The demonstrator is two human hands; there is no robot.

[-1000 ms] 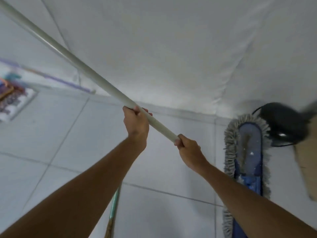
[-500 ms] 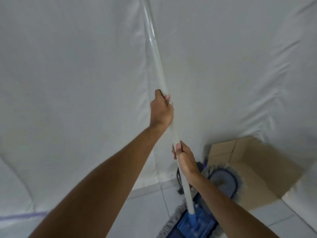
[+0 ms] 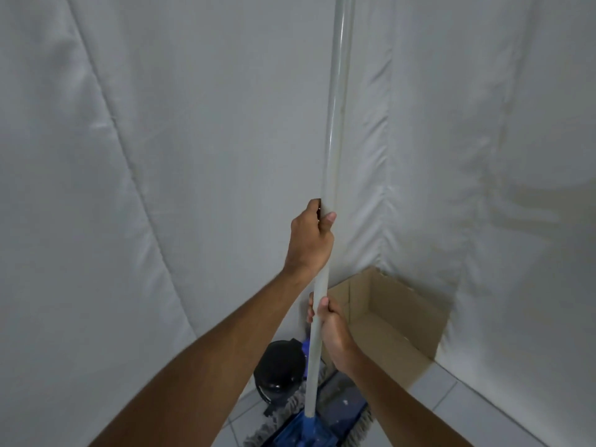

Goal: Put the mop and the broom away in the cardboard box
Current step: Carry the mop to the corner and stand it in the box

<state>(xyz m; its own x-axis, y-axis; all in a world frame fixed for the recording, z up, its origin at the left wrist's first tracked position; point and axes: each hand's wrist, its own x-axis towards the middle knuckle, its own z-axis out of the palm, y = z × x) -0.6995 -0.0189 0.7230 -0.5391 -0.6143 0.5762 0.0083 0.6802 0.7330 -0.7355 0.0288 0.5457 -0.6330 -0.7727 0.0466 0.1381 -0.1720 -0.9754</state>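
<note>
My left hand [image 3: 310, 240] is clenched around the mop [image 3: 325, 201] handle, and my right hand [image 3: 329, 327] grips it lower down. Half a second ago the pole leaned to the left at the top; now it stands nearly upright, its long axis running from the top edge down to the blue head by the floor, which points down. The cardboard box [image 3: 387, 321] sits open just right of the mop, fuller in view than before, with a black object [image 3: 280, 366] beside the head.
</note>
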